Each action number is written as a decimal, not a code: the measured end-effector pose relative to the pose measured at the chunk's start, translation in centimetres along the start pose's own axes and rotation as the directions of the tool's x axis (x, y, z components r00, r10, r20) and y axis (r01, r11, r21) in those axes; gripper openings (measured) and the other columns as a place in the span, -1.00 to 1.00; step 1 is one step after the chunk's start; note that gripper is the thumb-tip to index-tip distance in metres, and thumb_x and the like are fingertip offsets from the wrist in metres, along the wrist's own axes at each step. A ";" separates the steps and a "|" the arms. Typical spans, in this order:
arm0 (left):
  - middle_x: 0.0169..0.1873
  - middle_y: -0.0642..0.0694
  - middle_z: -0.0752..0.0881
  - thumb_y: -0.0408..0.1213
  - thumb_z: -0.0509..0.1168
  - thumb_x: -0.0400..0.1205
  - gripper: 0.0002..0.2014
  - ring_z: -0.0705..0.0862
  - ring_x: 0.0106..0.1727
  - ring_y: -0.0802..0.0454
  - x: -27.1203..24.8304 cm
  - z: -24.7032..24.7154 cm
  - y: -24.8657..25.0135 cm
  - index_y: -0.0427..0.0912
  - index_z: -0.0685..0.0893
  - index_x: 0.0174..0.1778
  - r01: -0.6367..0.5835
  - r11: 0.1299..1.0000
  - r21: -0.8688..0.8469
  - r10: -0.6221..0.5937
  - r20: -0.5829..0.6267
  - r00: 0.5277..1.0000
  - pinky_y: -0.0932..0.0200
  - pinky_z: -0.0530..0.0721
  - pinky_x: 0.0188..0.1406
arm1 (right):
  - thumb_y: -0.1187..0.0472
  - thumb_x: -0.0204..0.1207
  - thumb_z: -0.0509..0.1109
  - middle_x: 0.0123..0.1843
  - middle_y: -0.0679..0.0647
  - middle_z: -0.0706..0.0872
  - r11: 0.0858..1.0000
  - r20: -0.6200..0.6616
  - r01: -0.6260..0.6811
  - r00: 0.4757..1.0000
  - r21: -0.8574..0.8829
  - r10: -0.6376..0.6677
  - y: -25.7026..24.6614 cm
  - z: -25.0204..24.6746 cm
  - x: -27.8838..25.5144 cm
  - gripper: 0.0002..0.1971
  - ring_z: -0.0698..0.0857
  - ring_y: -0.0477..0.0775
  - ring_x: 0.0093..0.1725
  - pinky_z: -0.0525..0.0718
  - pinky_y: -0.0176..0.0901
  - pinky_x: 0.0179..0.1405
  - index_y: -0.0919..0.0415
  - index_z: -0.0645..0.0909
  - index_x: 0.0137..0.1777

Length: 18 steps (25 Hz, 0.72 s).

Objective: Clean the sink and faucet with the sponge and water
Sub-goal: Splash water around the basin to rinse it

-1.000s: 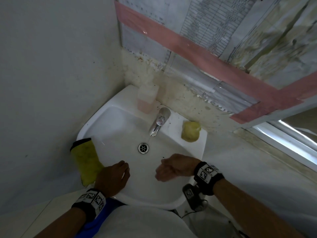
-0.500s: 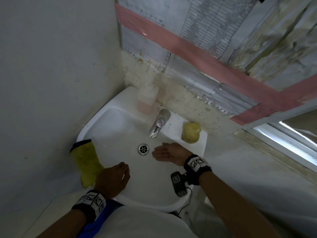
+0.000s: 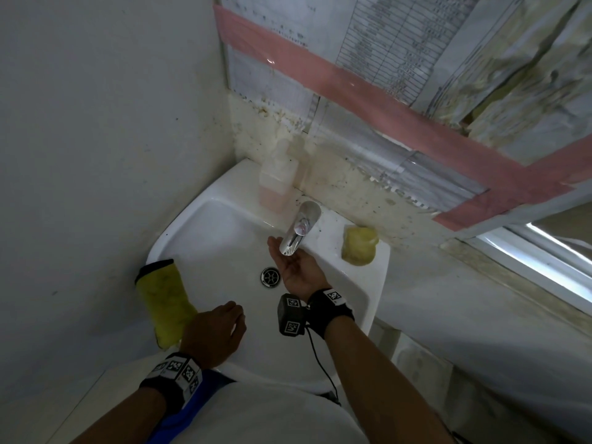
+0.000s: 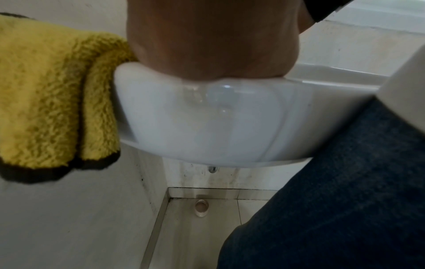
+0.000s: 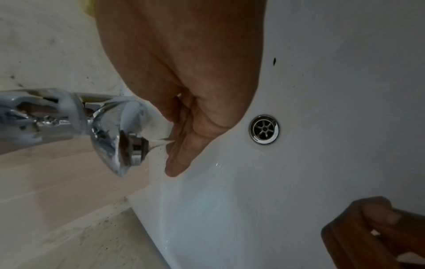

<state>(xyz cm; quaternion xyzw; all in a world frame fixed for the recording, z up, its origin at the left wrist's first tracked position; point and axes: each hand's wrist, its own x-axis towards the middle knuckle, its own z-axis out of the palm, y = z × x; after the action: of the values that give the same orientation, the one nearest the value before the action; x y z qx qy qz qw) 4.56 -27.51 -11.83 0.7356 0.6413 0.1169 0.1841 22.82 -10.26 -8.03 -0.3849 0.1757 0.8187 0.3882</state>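
**Right hand cupped under the running faucet, left hand on the sink rim**

I am looking down into a white sink (image 3: 205, 238) set in a corner. My right hand (image 3: 296, 267) lies palm up with its fingers held together and nearly straight, directly under the spout of the chrome faucet (image 3: 299, 232) at the far edge. In the right wrist view a thin stream of water (image 5: 161, 141) runs from the spout onto the fingers (image 5: 184, 154). This hand holds nothing.

My left hand (image 3: 214, 334) rests on the near rim of the sink, its fingers loosely curled and holding nothing. The left wrist view shows the heel of that hand (image 4: 211, 41) pressed on the rim.

Just left of it, touching it, a yellow cloth (image 3: 165, 299) with a dark border hangs over the left rim.

The yellow sponge (image 3: 358, 245) sits on the far right ledge of the sink, right of the faucet and apart from both hands. The round metal drain (image 3: 270, 277) lies in the basin, just left of my right wrist. A pale soap bottle (image 3: 277, 184) holding pink liquid stands on the far ledge, left of the faucet, against the stained wall.
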 end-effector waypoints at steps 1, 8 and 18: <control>-0.41 0.12 0.47 -0.09 0.10 0.75 -0.72 0.39 -0.52 0.18 0.0 0.1 0.0 -0.01 0.51 -0.28 -0.002 1.000 -0.005 0.002 -0.006 1.000 0.31 0.33 -0.65 | 0.34 0.81 0.17 0.44 0.52 0.62 1.000 -0.001 -0.004 1.000 0.022 0.004 0.0 0.1 -0.1 -0.60 0.72 0.48 0.28 0.81 0.32 0.08 0.56 0.44 0.56; -0.43 0.13 0.46 -0.07 0.06 0.75 -0.70 0.37 -0.55 0.19 0.0 0.2 -0.1 -0.01 0.49 -0.29 -0.008 1.000 -0.004 0.008 0.006 1.000 0.27 0.37 -0.70 | 0.42 0.66 0.27 0.44 0.50 0.62 1.000 0.032 0.013 0.999 0.019 -0.013 0.0 0.8 -0.6 -0.60 0.68 0.47 0.33 0.80 0.32 0.12 0.57 0.52 0.46; 0.04 -0.16 0.85 -0.28 0.13 0.86 -0.72 0.81 -0.06 0.01 5.8 -2.6 0.0 -0.20 0.78 0.12 0.559 0.387 -0.734 -0.265 0.492 0.829 0.15 0.74 -0.12 | 0.25 0.76 0.21 0.56 0.37 0.57 0.979 0.060 0.030 0.998 -0.200 -0.018 -0.1 0.2 -0.4 -0.56 0.60 0.31 0.53 0.68 0.15 0.41 0.48 0.48 0.56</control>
<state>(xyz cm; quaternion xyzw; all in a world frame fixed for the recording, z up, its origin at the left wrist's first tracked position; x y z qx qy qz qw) 4.41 -21.53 -9.83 0.3680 0.6252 0.2564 0.6387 23.00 -10.26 -7.65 -0.4001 0.0761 0.8384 0.3622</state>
